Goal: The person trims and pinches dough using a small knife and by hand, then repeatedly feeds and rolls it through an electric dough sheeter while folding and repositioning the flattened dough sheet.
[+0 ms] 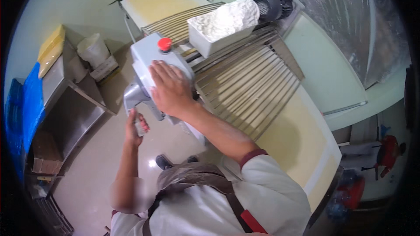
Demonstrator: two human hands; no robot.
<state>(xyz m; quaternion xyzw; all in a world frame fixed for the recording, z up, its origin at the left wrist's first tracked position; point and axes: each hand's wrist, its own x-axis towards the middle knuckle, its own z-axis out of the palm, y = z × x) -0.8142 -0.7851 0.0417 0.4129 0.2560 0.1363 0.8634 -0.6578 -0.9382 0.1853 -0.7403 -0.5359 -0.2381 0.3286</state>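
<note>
A grey dough-sheeter housing (pixel 144 50) with a red mushroom button (pixel 164 44) sits at the centre. My right hand (pixel 170 87) lies flat on that housing, fingers stretched out. Below it at the left, my left hand (pixel 135 126) is wrapped round a handle (pixel 141 124) on the machine's side arm. Beyond the housing, a white tub (pixel 208 38) heaped with white powder (pixel 234 15) rests across the machine beside a dark motor (pixel 267 5). Wire guards (pixel 249 87) cover the pale yellow belts (pixel 306 140) on both sides.
At the left stands a steel table (pixel 87 105) with blue plastic (pixel 30 105) and a yellow package (pixel 52 46). A white bucket (pixel 92 48) is behind it. A pale green wall (pixel 323 70) borders the right; beyond it is a person in red (pixel 387 153). My shoes show below.
</note>
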